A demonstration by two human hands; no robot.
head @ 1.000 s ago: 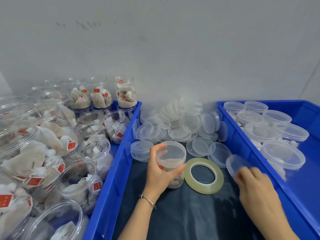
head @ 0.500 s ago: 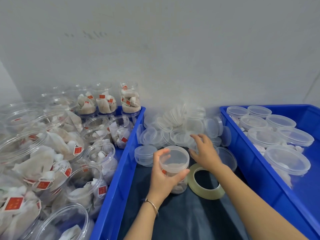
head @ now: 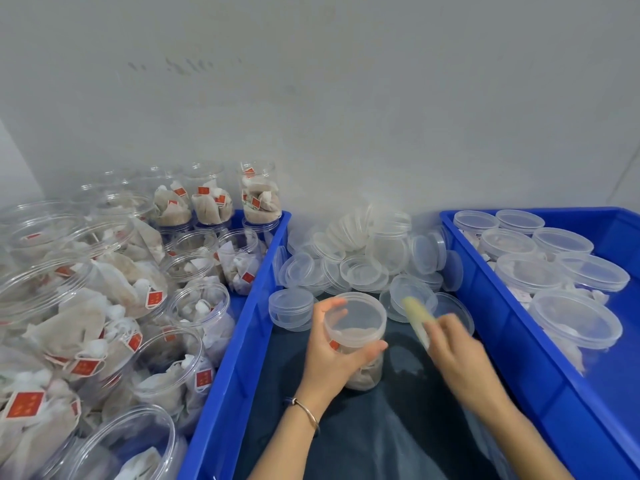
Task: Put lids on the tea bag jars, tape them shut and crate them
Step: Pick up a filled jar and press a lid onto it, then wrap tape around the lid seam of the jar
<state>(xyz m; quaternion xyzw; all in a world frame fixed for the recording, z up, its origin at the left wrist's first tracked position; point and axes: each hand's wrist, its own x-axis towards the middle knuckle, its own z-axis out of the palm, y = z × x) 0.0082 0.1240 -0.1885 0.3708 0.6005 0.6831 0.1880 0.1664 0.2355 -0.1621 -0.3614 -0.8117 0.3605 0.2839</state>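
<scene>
Left hand: wrapping fingers and thumb round the lidded jar, which is standing upright on the dark cloth.
Right hand: pinching the tape roll, lifted on edge and blurred, just right of the jar.
Loose lids: lying heaped behind.
Right crate: holding lidded jars.

Grey wall across upper half of frame, plain, faint dark scuff marks upper left of centre. Paler panel edge at far left, thin vertical seam at far right. Dark cloth at lower centre of frame, wrinkled, slightly glossy. Thin metal bracelet on wrist, lower centre, just above cloth.
</scene>
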